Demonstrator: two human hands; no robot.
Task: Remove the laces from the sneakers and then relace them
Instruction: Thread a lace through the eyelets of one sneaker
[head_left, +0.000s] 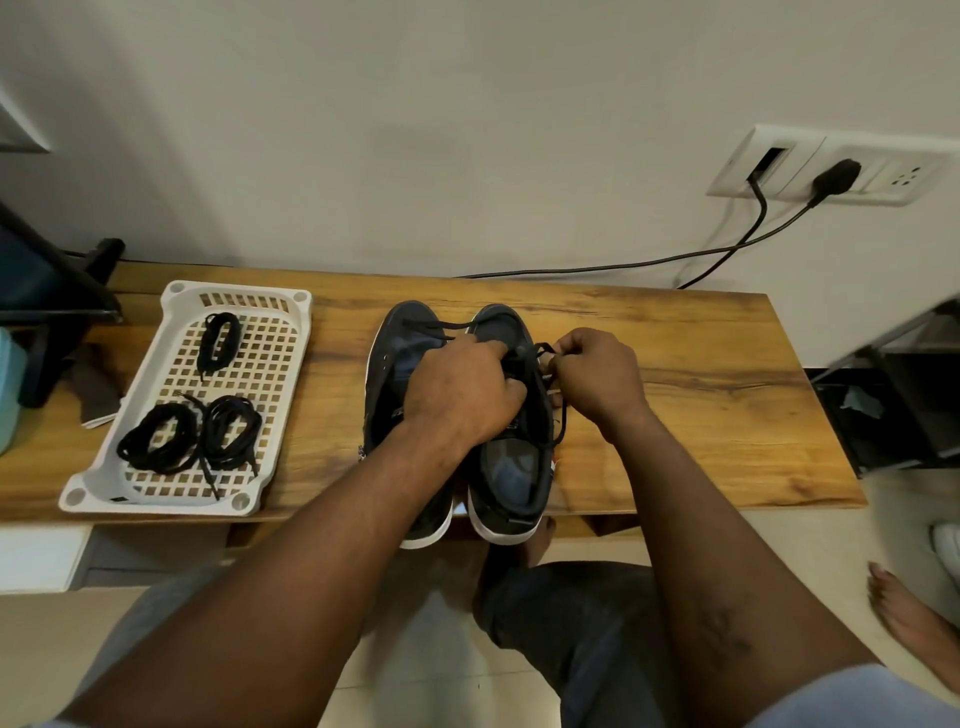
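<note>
You have 2 dark navy sneakers with white soles standing side by side at the centre of the brown wood-grain tabletop (675, 374), toes pointing to 12 o'clock and heels hanging slightly over the near edge at 6 o'clock. The left-hand sneaker (395, 364) is partly covered by your left forearm; the right-hand sneaker (511, 467) is the one under both hands.

Your left hand (462, 389) lies curled over the tongue area of the right-hand sneaker, its fingers bent down and pressing on the shoe; whether it also pinches any lace I cannot tell. Your right hand (597, 379) sits just beside it at 3 o'clock, closed, its thumb and fingertips pinching the black shoelace (532, 351) at the shoe's right row of eyelets. A loose stretch of that lace runs from your hands toward 11 o'clock across the toe of the left-hand sneaker, and another strand hangs down the right side of the shoe.

At 9 o'clock from the sneakers, well apart from them, a white perforated plastic tray (291, 332) rests on the tabletop. It holds 3 coiled black spare laces: 1 small coil (221, 340) toward the far end and 2 larger coils (192, 434) touching each other toward the near end.

At 2 o'clock on the wall, a white socket panel (883, 174) carries a black plug (836, 176), and 2 dark cables trail down behind the tabletop.
</note>
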